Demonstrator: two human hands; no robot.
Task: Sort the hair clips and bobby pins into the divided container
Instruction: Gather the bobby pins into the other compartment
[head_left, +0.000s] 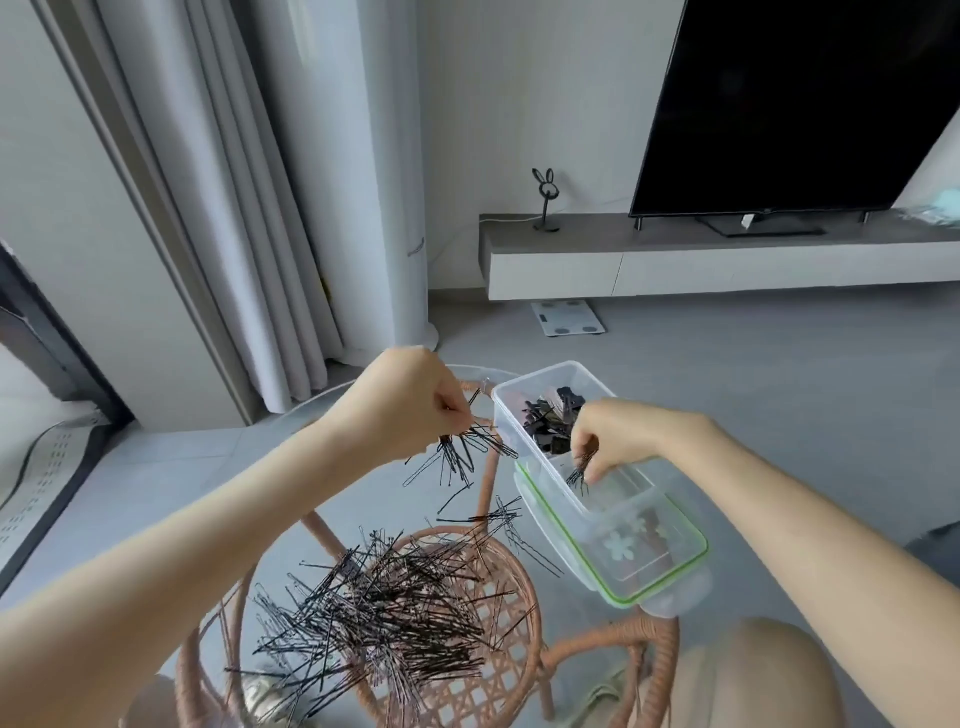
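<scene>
Left hand (410, 402) pinches bundle of thin black wire bobby pins (457, 452); right hand (613, 439) pinches few pins inside clear plastic divided container (587, 512). Large loose pile (374, 603) on glass surface (457, 514). Black hair clips (545, 421) in far compartment.

Bobby pins (384, 613) on table (156, 499), container (587, 499) to the right

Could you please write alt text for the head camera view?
Over a glass table, the right hand lowers bobby pins into a clear divided container already holding black hair clips. The left hand holds a bunch of pins above a loose pile.
</scene>
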